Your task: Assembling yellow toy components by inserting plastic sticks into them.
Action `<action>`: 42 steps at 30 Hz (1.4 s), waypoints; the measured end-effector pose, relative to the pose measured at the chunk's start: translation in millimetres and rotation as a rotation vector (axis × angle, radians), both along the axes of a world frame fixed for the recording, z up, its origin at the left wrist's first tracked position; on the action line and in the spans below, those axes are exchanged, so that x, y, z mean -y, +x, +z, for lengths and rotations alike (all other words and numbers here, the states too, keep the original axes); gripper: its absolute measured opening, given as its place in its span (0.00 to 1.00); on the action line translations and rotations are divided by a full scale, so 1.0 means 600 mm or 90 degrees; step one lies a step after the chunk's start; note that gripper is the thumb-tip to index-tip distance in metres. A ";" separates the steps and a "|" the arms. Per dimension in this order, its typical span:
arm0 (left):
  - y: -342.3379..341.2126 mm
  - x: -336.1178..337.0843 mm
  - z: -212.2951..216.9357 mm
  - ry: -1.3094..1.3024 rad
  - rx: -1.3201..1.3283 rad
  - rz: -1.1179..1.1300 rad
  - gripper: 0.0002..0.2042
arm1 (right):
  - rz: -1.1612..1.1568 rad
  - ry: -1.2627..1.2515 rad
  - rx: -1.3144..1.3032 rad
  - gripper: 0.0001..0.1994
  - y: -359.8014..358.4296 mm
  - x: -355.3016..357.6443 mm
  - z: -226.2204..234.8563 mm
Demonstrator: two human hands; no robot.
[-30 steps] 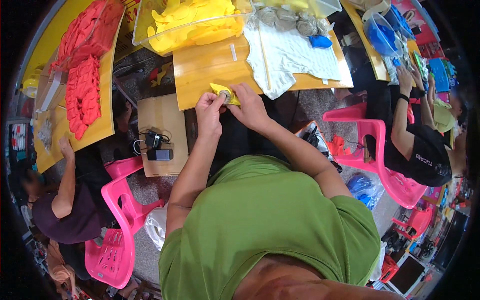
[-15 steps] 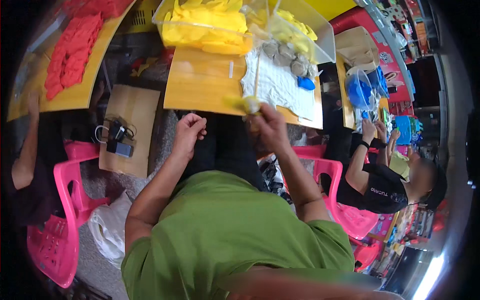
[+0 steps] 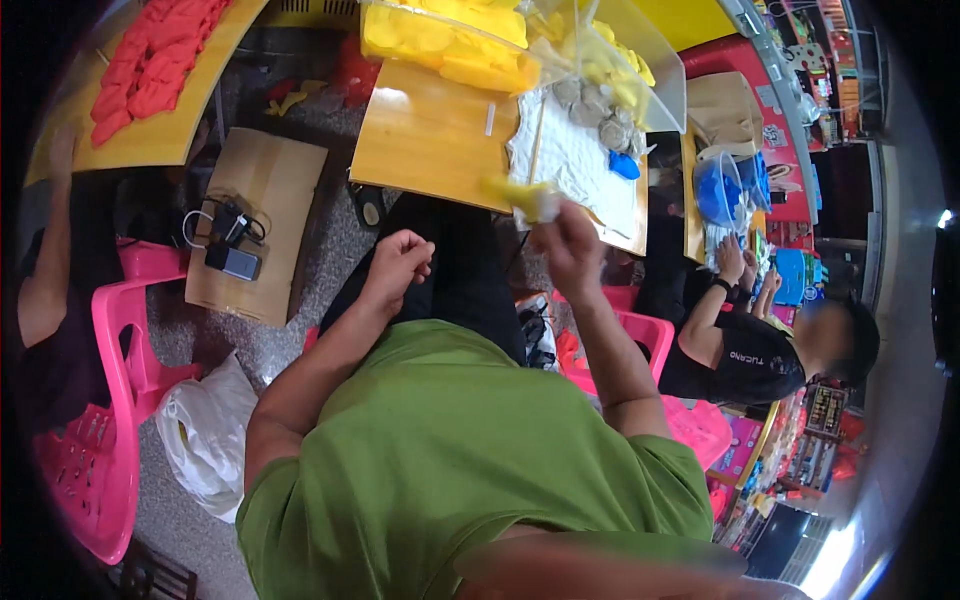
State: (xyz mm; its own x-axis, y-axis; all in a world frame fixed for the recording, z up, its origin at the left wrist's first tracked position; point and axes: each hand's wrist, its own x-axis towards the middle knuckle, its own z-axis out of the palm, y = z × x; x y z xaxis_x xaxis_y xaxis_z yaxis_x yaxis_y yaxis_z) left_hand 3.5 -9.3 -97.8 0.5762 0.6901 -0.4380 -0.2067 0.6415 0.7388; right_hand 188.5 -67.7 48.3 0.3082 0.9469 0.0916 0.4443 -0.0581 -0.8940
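Note:
My right hand [image 3: 572, 248] grips a limp yellow piece [image 3: 518, 196] with a whitish end, smeared by motion, just at the table's near edge. Over my lap, my left hand [image 3: 398, 268] is closed with curled fingers; anything inside them is hidden. Beyond the hands, a clear plastic bin [image 3: 548, 72] is piled with yellow soft pieces [image 3: 450, 38]. To the right, a white cloth [image 3: 580, 165] lies on the wooden table [image 3: 425, 130], with several greyish bundles [image 3: 600, 112] and a small blue piece [image 3: 624, 165] at its right side.
A short white strip [image 3: 490, 119] lies on the table. Floor-level at left are a flat cardboard box [image 3: 255, 220] with a cabled device [image 3: 232, 255], a white bag [image 3: 208, 430] and a pink chair [image 3: 118, 400]. One person works at right; another person's arm [image 3: 45, 240] shows at left.
My view has shifted, so the table appears higher and further right. Both hands sit slightly nearer my body relative to the table; the yellow piece stays in my right hand.

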 end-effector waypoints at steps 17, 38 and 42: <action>-0.017 0.019 0.022 0.015 0.119 -0.047 0.10 | 0.033 -0.226 -0.218 0.09 -0.014 0.029 -0.038; -0.022 0.005 0.106 0.178 0.181 -0.028 0.10 | 0.109 0.142 0.109 0.16 -0.069 0.030 -0.052; -0.023 0.008 0.107 0.141 0.195 -0.026 0.09 | 0.151 0.124 0.232 0.10 -0.069 0.028 -0.034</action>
